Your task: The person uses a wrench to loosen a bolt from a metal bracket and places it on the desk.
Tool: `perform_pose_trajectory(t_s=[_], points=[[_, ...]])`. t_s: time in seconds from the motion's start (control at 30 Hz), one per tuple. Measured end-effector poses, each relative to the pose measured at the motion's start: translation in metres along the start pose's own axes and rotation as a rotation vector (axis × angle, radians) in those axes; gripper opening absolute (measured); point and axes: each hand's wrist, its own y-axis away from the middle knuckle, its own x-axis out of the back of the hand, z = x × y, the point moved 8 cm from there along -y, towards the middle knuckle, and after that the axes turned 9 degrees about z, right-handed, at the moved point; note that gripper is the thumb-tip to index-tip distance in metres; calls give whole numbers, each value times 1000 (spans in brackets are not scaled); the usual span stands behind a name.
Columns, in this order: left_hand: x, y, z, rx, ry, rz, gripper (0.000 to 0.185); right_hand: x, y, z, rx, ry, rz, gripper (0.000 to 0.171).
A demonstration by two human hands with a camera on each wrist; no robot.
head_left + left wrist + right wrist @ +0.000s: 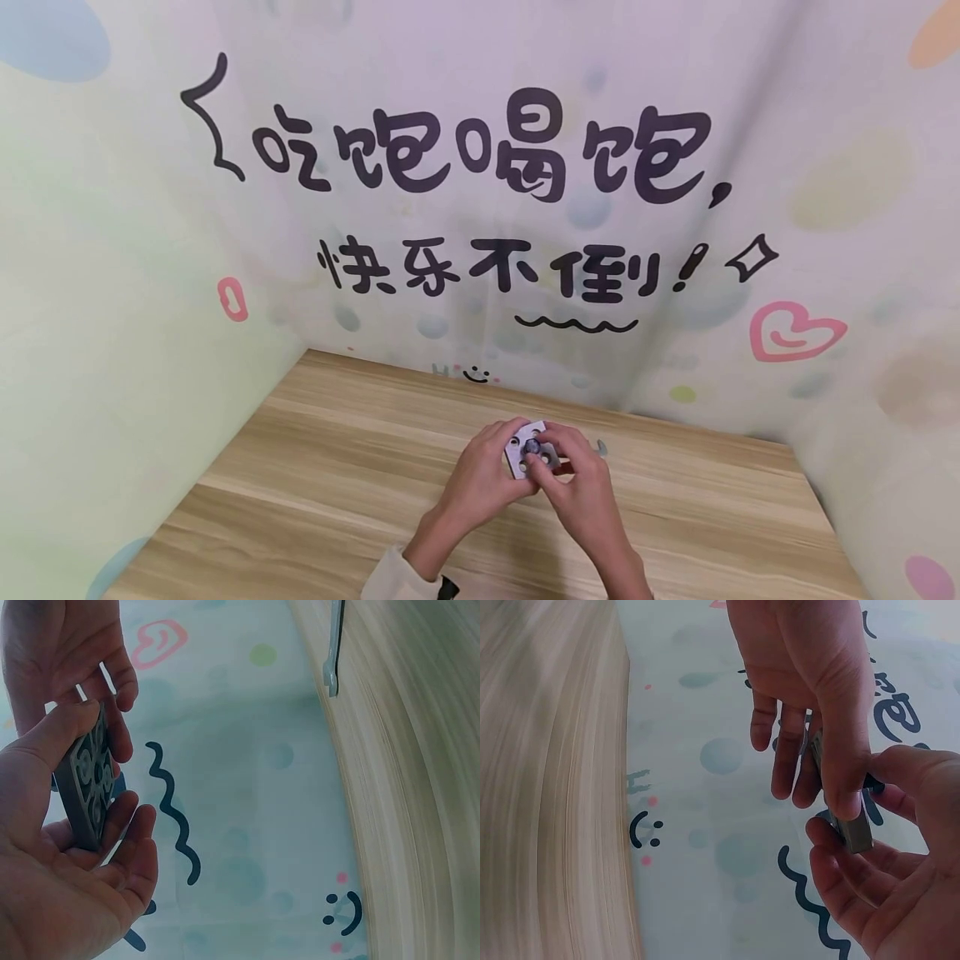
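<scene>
My left hand holds a small square plate by its edges, tilted up above the table. In the head view its pale face has round holes near the corners. A dark bolt head stands out from the middle of that face. My right hand pinches this bolt, thumb against it and other fingers around the plate's right side. From the left wrist, the plate's darker back shows raised rings. In the right wrist view the plate appears edge-on, with my left thumb pressing it. The bolt's shank is hidden.
A grey wrench lies on the wood-grain table, mostly hidden behind my right hand in the head view. A printed wall cloth rises along the table's back edge and both sides.
</scene>
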Motion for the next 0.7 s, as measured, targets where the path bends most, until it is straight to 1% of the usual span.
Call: perform_pose_trajectory(t_s=[0.43,0.57,0.7], points=[[-1,-1,-1,-8,2,-2,61,0,0,2,18,-2,-25,23],[-1,-1,-1,1,3,-5,61,0,0,1,36,2,-35,24],[0,-1,-1,-8,7,2,60,0,0,0,58,16,-54,25]])
